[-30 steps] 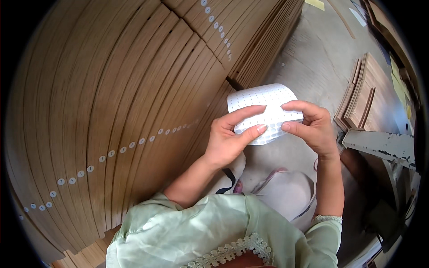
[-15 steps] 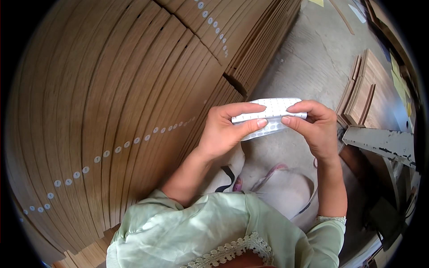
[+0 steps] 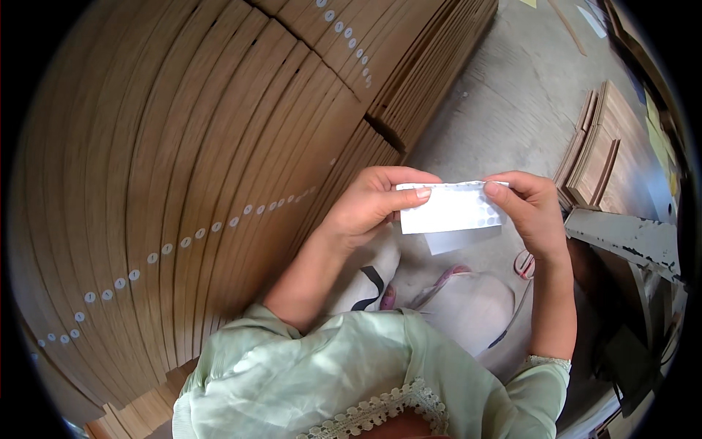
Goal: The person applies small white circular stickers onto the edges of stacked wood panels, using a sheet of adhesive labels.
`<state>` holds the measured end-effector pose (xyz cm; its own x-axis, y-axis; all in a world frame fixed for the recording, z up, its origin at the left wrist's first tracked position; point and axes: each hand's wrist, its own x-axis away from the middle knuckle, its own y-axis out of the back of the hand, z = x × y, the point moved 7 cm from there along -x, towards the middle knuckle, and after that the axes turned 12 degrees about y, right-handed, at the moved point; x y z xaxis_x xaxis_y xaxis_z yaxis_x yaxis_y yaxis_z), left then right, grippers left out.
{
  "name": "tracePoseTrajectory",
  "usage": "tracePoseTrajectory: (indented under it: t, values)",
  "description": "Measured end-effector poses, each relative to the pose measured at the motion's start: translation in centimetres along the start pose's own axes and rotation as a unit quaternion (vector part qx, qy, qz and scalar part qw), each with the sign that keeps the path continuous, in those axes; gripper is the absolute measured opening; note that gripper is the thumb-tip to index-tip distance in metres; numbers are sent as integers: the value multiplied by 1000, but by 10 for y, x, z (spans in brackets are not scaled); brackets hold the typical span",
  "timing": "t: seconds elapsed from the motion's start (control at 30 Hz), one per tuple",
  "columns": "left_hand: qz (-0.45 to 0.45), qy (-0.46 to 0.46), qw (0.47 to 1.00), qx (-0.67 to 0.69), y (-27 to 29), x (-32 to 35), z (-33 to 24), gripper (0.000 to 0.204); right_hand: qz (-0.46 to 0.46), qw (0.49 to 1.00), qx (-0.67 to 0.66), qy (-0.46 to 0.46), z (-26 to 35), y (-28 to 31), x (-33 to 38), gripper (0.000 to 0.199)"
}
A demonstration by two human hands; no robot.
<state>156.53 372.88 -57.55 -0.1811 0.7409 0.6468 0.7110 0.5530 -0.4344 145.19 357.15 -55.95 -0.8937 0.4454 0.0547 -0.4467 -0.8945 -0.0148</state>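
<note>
- A white rectangular sheet of small round stickers (image 3: 452, 210) hangs between both hands.
- Left hand (image 3: 369, 207) pinches its left edge; right hand (image 3: 531, 211) pinches its right.
- Sheet's lower fold looks blurred.

Light: my view is bright, even daylight.
Shadows: soft, dappled on my sleeve.
Edges: fisheye bends boards, black corners.
Focus: sharp centrally.

White dot-sticker sheet (image 3: 452, 210), rectangular, pinched between both hands.
</note>
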Motion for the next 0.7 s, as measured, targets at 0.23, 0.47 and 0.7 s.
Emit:
tracePoseTrajectory:
  t: [0.23,0.47,0.7]
  values:
    - [-25,-38,999,-8,7,4,3,29,-21,999,-45,-4,-6,9,2,20]
    - [-68,-57,995,-50,6,8,-3,28,-85,988,110,66,16,33,-6,19]
    - [-70,-109,991,-25,0,12,-4,43,90,798,405,437,81,-70,-7,18]
